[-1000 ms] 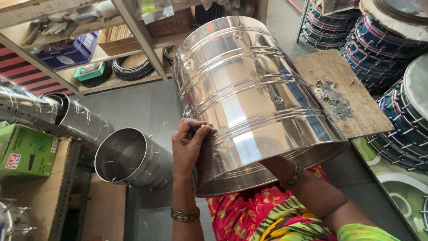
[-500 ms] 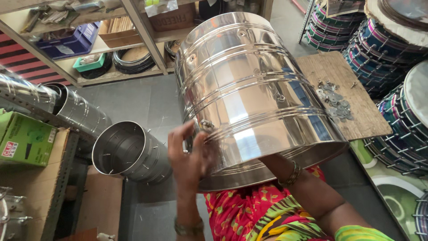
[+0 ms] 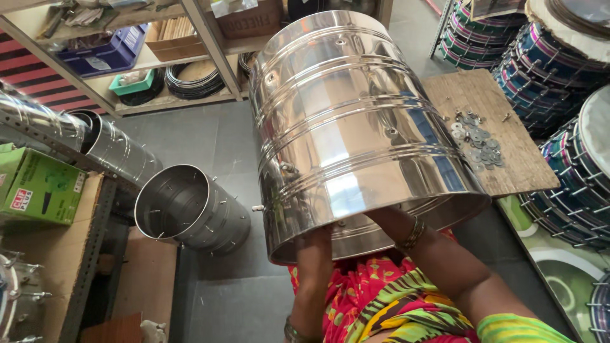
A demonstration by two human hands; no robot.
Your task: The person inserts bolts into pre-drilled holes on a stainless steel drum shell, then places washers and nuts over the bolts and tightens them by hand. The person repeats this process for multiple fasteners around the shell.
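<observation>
- Both arms went up into the open bottom of a big shiny metal drum shell (image 3: 356, 127). The shell sat over the person's lap and leaned away from them.
- The left hand was hidden inside the shell, so I could not tell if it was open or gripping. Only the forearm showed below the rim.
- The right hand was hidden inside too, and its grip could not be seen. A bangle (image 3: 413, 235) sat on that wrist, just under the rim.
- Left of the shell, a smaller metal shell (image 3: 190, 209) lay on its side on the floor.
- Right of it, a wooden board (image 3: 508, 159) held a pile of small metal washers (image 3: 476, 140).
- Farther off stood shelves (image 3: 210, 38) and stacked drums (image 3: 559, 57).
</observation>
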